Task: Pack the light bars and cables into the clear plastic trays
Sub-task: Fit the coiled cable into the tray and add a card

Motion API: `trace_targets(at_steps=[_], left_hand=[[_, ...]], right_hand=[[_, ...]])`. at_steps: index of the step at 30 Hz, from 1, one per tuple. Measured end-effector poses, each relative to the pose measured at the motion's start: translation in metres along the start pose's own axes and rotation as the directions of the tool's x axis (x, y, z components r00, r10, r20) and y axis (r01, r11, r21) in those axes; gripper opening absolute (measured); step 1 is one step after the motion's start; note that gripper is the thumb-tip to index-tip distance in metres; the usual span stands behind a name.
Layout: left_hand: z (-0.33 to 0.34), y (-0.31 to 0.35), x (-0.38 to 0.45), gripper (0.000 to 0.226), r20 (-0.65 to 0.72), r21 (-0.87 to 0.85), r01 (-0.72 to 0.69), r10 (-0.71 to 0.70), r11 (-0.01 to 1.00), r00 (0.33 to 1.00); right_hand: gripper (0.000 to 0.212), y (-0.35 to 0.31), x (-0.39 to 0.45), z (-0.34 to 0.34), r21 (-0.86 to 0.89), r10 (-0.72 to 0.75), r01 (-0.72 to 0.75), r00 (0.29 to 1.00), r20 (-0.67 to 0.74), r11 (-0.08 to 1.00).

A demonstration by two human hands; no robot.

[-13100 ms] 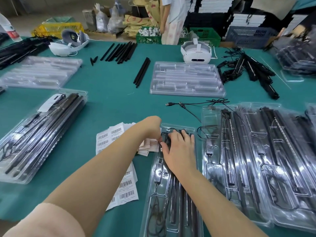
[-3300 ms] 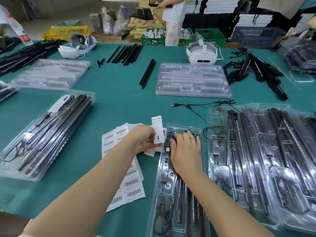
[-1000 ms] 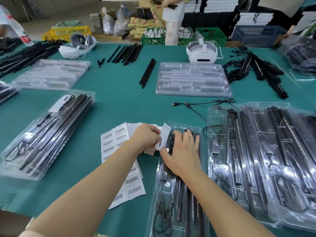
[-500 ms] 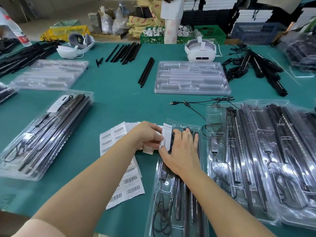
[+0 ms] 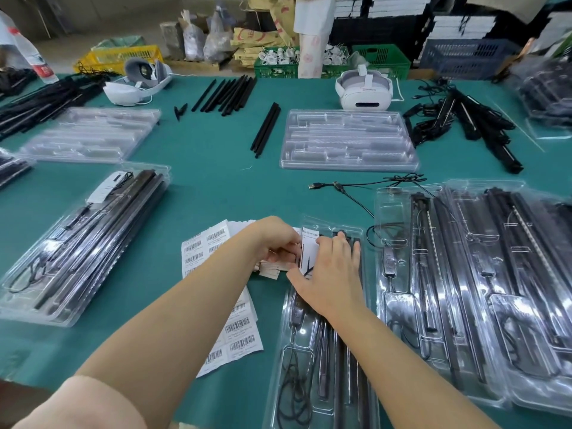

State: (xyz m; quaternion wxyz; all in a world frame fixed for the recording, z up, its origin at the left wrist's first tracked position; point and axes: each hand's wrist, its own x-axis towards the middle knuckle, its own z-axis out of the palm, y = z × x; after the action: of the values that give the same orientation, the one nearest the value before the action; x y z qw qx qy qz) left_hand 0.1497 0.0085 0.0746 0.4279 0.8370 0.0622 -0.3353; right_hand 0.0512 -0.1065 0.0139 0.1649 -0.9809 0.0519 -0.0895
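Observation:
A clear plastic tray lies in front of me with black light bars and a coiled black cable in it. My right hand lies flat on the tray's far end, fingers straight over the bars. My left hand pinches a small white card printed "Grow Light" at the tray's top left corner, under my right thumb. Filled trays overlap to the right, and another filled tray lies to the left.
Barcode label sheets lie left of the tray. A loose USB cable trails beyond it. Empty trays, loose black bars, two white headsets and a heap of bars with cables lie farther back. Someone stands beyond the table.
My left hand has brought the white card down from upright onto the tray's top left corner. My right hand has stayed flat on the bars, its thumb now over the card.

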Motion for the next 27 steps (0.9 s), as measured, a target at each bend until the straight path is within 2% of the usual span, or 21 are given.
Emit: trace_targets(at_steps=[4,7,9,12,19,27], left_hand=[[0.0,0.002,0.003,0.027,0.025,0.005,0.021,-0.021,1.0,0.999],[0.002,0.004,0.006,0.043,0.035,0.113,-0.013,0.009,0.994,0.999],[0.004,0.004,0.008,0.031,0.019,0.194,-0.058,0.055,0.979,0.998],[0.005,0.004,0.01,0.019,0.022,0.212,-0.067,0.064,0.975,0.998],[0.003,0.003,0.013,0.038,0.019,0.223,-0.048,0.044,0.974,0.999],[-0.001,0.006,0.011,0.033,0.092,0.231,-0.02,-0.001,0.973,0.996]], right_hand=[[0.092,0.001,0.0,0.0,-0.02,-0.003,0.003,1.0,0.012,1.0],[0.09,0.0,0.0,0.001,-0.011,-0.001,0.001,1.0,-0.001,1.0],[0.09,0.0,0.0,0.001,-0.011,0.004,-0.004,1.0,-0.01,1.0],[0.09,0.0,0.001,0.002,-0.023,0.005,-0.005,1.0,-0.022,1.0],[0.09,0.0,0.001,0.003,-0.03,0.011,-0.012,1.0,-0.025,0.999],[0.09,0.0,0.001,0.005,-0.033,0.02,-0.021,0.999,-0.04,0.999]])
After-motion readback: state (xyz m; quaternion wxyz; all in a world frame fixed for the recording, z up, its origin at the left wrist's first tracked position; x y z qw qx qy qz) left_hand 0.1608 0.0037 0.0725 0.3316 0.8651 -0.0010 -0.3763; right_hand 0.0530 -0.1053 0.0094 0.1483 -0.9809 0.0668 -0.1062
